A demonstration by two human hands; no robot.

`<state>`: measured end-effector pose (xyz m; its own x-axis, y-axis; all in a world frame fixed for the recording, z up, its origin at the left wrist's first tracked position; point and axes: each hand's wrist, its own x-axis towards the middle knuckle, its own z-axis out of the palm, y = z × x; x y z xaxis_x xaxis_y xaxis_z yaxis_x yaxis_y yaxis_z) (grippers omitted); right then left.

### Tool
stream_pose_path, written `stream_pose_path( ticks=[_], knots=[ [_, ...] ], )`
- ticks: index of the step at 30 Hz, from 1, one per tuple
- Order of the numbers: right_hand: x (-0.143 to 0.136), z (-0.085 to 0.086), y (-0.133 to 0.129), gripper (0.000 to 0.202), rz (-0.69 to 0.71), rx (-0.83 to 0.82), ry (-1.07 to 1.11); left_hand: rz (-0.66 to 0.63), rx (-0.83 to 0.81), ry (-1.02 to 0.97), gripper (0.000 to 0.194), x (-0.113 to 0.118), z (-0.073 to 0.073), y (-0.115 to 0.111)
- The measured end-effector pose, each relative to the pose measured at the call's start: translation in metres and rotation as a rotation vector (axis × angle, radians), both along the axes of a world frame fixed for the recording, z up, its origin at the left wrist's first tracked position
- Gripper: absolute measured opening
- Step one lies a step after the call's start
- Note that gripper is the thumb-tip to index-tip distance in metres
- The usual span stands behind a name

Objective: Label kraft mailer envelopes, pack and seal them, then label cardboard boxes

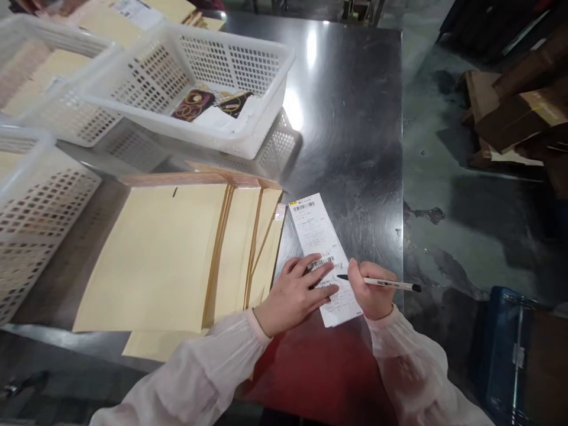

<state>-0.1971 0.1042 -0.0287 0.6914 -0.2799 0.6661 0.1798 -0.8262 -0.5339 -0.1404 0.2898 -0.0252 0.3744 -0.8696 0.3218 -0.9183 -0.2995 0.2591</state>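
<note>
A long white slip (313, 228) with printed text and barcodes lies on the metal table. My left hand (296, 291) rests flat across its lower half, fingers spread. In my right hand (369, 287) is a pen (390, 284) with a white barrel and black ends, its black tip at the slip near some handwritten marks. Other sheets may lie under the slip, though I cannot tell how many. Just left of my left hand is an overlapping stack of yellow padded envelopes (160, 254).
Behind the envelopes stands a white perforated basket (261, 127) with small dark packets and paper inside. More white baskets (84, 121) holding envelopes are at the left. The steel table (355, 118) ends at its right edge; cardboard boxes (515, 118) and a blue bin (501, 349) sit beyond it.
</note>
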Motion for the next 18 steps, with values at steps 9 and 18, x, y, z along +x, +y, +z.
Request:
stream_pose_path(
  ticks=[9,18],
  knots=[
    [-0.0009,0.0007,-0.0014,0.046,0.032,0.026,0.037,0.005,-0.012,-0.006,0.020,0.0009,-0.0009,-0.0004],
    [0.0008,0.0031,-0.0011,0.046,0.009,0.063,0.043,0.006,-0.011,0.001,0.021,-0.0007,-0.0013,0.0002]
  ],
)
